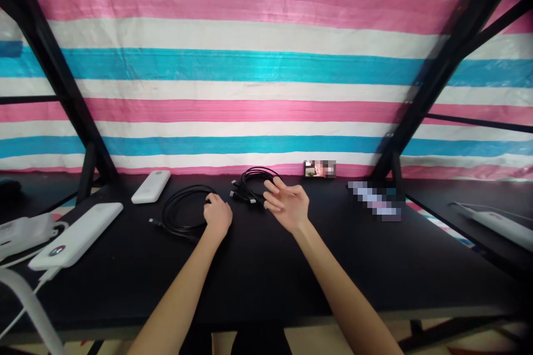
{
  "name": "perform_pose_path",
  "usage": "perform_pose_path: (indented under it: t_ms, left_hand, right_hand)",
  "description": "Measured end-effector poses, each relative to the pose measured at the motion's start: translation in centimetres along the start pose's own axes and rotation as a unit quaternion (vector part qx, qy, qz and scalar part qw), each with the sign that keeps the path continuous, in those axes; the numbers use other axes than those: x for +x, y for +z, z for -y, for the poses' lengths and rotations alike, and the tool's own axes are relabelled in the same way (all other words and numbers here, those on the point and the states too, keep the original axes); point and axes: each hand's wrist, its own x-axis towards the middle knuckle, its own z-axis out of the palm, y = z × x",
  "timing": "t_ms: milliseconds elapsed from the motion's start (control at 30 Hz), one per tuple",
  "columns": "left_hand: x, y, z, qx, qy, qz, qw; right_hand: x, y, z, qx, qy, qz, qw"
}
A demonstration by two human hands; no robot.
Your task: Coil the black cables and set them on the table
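My left hand (218, 215) is closed on the right side of a loose coil of black cable (167, 215) lying on the black table (258, 272). A grey-tipped plug of that cable points left. To the right, my right hand (287, 203) is raised with its fingers apart and the palm turned up and inward, nothing in it. Just behind and left of it lies a second bundle of black cables (245, 184) with several plugs at its left and front.
White power banks (152, 186) (81, 236) and a white charger (27, 236) lie at the left. A phone (320, 169) leans at the back, and a blurred flat item (375, 200) lies at the right. Black frame posts (437, 72) flank a striped sheet (250, 66).
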Motion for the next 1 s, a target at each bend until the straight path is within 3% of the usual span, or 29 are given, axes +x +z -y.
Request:
perform_pose_path:
  t_ms: [333, 1000]
  left_hand:
    - [-0.2, -0.3, -0.1, -0.057, -0.040, -0.018, 0.997]
    - [-0.2, -0.7, 0.0, -0.065, -0.017, -0.005, 0.998]
  right_hand:
    - [0.1, -0.3, 0.0, -0.012, -0.005, 0.020, 1.000]
    - [0.6, -2.0, 0.2, -0.003, -0.017, -0.018, 1.000]
